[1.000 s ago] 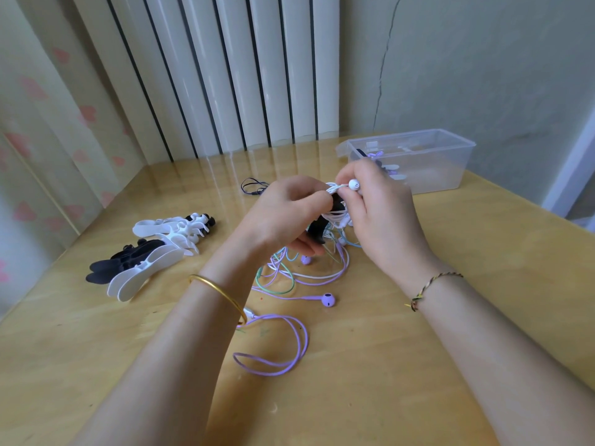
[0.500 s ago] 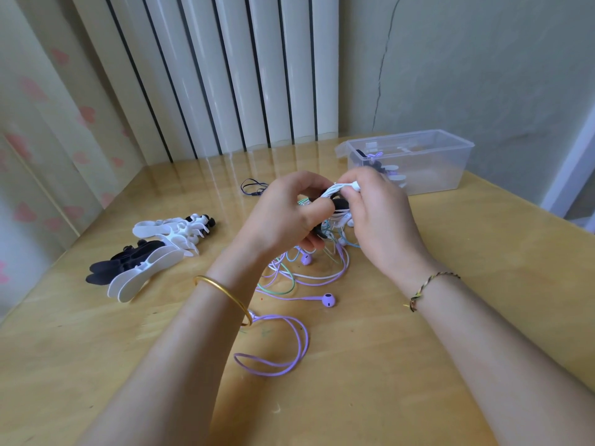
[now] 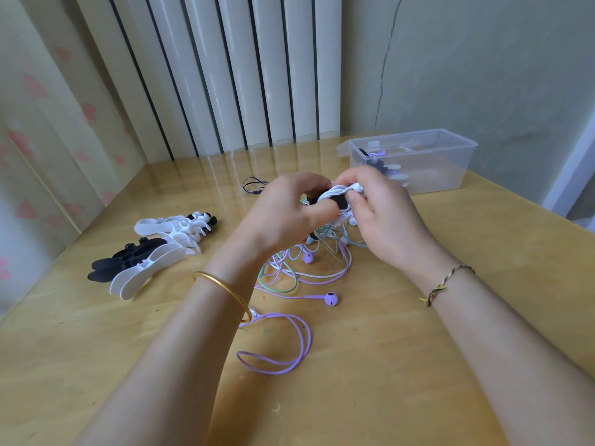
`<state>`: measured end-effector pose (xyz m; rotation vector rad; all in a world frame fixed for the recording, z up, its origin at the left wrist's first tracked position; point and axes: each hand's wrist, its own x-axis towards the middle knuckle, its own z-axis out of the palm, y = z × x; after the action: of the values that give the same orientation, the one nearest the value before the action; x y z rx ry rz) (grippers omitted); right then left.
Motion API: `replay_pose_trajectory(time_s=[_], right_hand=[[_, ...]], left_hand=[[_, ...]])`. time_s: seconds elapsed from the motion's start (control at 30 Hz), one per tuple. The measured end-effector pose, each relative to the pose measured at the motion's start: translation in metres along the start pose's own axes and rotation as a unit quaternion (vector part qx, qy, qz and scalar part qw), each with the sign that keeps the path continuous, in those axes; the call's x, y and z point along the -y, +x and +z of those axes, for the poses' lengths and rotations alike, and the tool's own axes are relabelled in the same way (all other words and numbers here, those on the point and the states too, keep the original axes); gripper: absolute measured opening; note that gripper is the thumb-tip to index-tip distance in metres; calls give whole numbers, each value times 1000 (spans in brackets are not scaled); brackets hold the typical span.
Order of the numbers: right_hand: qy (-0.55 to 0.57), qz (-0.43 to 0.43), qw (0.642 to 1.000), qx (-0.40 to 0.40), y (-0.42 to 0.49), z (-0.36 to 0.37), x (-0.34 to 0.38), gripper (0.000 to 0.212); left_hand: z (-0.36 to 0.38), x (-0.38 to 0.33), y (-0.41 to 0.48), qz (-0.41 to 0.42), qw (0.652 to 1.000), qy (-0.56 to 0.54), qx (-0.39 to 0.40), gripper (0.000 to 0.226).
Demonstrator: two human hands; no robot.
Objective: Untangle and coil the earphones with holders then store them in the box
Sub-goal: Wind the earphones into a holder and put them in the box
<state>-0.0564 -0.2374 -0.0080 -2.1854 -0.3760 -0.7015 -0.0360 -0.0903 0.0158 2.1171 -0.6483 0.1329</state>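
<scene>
My left hand (image 3: 286, 210) grips a black holder (image 3: 335, 201) wound with white earphone cable (image 3: 338, 190), held above the table centre. My right hand (image 3: 383, 214) pinches the white cable's earbud end against the holder. Below the hands lies a tangle of purple, green and white earphones (image 3: 306, 268), with a purple earbud (image 3: 331, 298) and a purple cable loop (image 3: 280, 346) nearer me. The clear plastic box (image 3: 450, 162) stands open at the back right, with coiled earphones inside.
A pile of spare white and black holders (image 3: 154, 252) lies on the left of the wooden table (image 3: 418, 365). A dark cable (image 3: 252, 185) lies behind my left hand. Vertical blinds and a wall close off the back.
My right hand has drawn the white earbud down from above the hands onto the holder. Both hands stay close together over the tangle.
</scene>
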Motion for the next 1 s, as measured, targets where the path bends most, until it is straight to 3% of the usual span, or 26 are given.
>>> replay_pose_trajectory(time_s=[0.47,0.67,1.0], right_hand=[[115,53,991,-36,3,6,-6,32],[133,66,987,-68,3,6,-5,33],[159,84,979,-93,3,12,-6,26]], left_hand=[[8,4,3,22,998,-26,-47,35],[16,0,4,-9,997,-18,-76,39],[18,-2,3,38,997,30,-55,41]])
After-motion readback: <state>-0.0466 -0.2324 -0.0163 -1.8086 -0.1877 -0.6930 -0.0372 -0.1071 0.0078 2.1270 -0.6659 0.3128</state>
